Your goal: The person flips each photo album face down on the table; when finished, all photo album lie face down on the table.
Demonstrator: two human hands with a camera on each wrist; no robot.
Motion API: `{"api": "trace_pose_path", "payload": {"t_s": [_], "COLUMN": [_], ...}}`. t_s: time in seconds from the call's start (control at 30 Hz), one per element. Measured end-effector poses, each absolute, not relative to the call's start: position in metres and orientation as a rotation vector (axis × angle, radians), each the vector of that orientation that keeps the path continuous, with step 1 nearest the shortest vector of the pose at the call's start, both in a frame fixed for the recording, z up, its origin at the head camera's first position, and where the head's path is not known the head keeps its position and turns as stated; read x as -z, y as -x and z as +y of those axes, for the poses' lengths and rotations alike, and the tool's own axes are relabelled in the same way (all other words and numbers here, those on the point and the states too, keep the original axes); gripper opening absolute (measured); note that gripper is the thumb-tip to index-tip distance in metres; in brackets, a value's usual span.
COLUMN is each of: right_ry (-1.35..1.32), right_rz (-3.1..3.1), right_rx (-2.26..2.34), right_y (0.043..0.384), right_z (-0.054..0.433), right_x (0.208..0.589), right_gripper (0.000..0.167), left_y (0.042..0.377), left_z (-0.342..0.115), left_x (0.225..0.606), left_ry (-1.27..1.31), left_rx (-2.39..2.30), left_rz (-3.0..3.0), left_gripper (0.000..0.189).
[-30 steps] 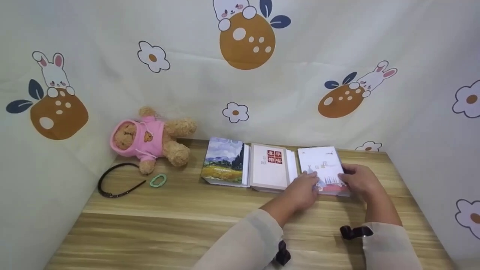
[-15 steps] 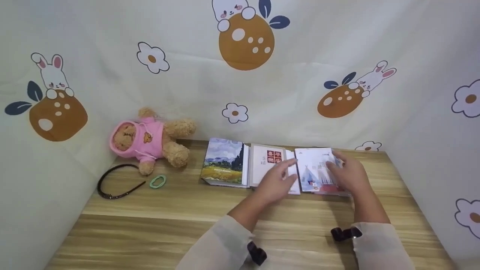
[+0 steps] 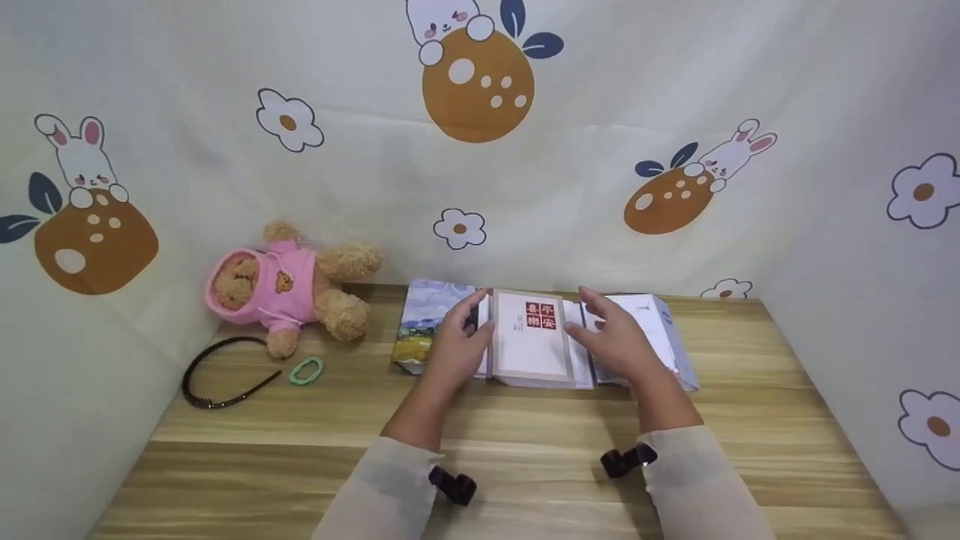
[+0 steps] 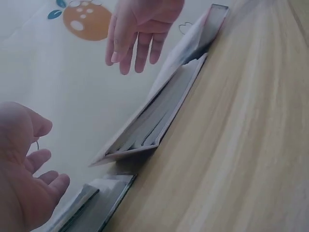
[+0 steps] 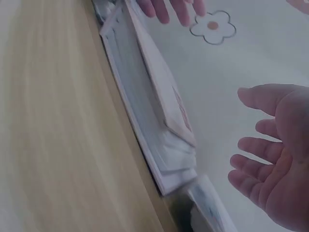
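Observation:
Three thick books lie in a row at the table's back edge. The middle one, a beige book (image 3: pixel 529 349) with red square characters, sits between my two hands. My left hand (image 3: pixel 456 337) is at its left edge, fingers spread and relaxed, partly covering the landscape-cover book (image 3: pixel 418 330). At its right edge my right hand (image 3: pixel 615 334) hovers, thumb and fingers apart, in front of the white illustrated book (image 3: pixel 651 322). Both wrist views show the left hand (image 4: pixel 29 169) and right hand (image 5: pixel 280 154) holding nothing. The beige book's pages (image 5: pixel 140 92) fan beneath its cover.
A teddy bear (image 3: pixel 296 289) in a pink hoodie lies at the back left. In front of it are a black headband (image 3: pixel 199 397) and a green hair tie (image 3: pixel 306 371). A printed cloth wall (image 3: pixel 360 187) rises behind the table (image 3: pixel 525 465).
Both hands have left the white illustrated book and moved left to either side of the beige one. The white book's top cover has shifted left, showing a grey-blue side. The head view has turned slightly.

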State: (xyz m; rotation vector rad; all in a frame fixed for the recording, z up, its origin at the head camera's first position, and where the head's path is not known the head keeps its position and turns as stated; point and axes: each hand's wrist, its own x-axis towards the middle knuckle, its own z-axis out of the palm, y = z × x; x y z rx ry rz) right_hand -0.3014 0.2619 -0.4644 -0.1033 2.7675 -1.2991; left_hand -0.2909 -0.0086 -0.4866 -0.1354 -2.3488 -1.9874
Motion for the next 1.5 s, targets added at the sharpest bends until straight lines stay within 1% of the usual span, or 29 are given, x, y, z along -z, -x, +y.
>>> {"api": "trace_pose_path", "payload": {"t_s": [0.2, 0.43, 0.67, 0.93, 1.03, 1.13, 1.27, 1.5], "right_ry": [0.088, 0.063, 0.164, 0.188, 0.2, 0.248, 0.299, 0.308], "right_rz": [2.661, 2.61, 2.645, 2.604, 2.584, 2.507, 2.386, 2.346], "right_rx": [1.293, 1.16, 1.117, 1.209, 1.259, 1.366, 1.484, 1.563], "right_y": [0.293, 0.285, 0.283, 0.283, 0.282, 0.279, 0.273, 0.268], "right_z": [0.249, 0.241, 0.234, 0.232, 0.232, 0.228, 0.219, 0.213], "right_x": [0.467, 0.472, 0.475, 0.478, 0.474, 0.467, 0.456, 0.443], "right_gripper": [0.081, 0.084, 0.087, 0.082, 0.08, 0.077, 0.078, 0.079], "left_y": [0.285, 0.284, 0.289, 0.29, 0.287, 0.283, 0.279, 0.276], "left_z": [-0.005, -0.001, -0.008, -0.01, -0.006, -0.001, 0.007, 0.009], "left_x": [0.492, 0.501, 0.503, 0.504, 0.499, 0.494, 0.492, 0.486], "left_ry": [0.105, 0.152, 0.143, 0.175, 0.176, 0.262, 0.352, 0.279], "left_rx": [2.116, 2.32, 2.309, 2.349, 2.408, 2.352, 2.275, 2.347], "left_rz": [-2.432, -2.399, -2.393, -2.333, -2.234, -2.225, -2.237, -2.134], "left_gripper": [0.063, 0.076, 0.082, 0.081, 0.077, 0.071, 0.065, 0.062]}}
